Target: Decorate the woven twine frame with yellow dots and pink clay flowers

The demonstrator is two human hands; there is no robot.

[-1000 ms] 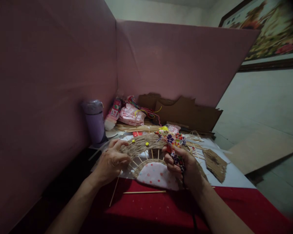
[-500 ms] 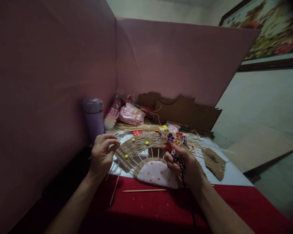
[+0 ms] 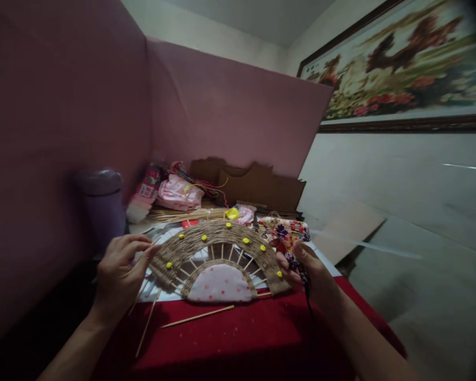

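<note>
My right hand [image 3: 303,270] is wrapped around a glue gun [image 3: 283,233] covered in flowered cloth, a finger at its red trigger. The nozzle points left, and a dark cord hangs below. At the left end of a woven twine fan [image 3: 218,233], my left hand [image 3: 122,264] is closed in a pinch; whatever its fingertips hold is too small to make out. Several yellow dots [image 3: 204,237] are spread along the fan's woven band. Thin sticks bridge the gap down to a half-round white cloth piece [image 3: 222,283] with pink-red spots.
A loose stick [image 3: 198,316] lies on the red cloth [image 3: 254,333] in front. Behind the fan are a bundle of sticks [image 3: 182,215], pink spotted fabric [image 3: 180,191] and torn cardboard [image 3: 257,185]. A purple tumbler [image 3: 105,211] stands left by the pink partition [image 3: 222,111].
The view has swung right. The glue gun in my right hand has moved off the fan's right part to beside it, uncovering more yellow dots. My left hand keeps its pinch.
</note>
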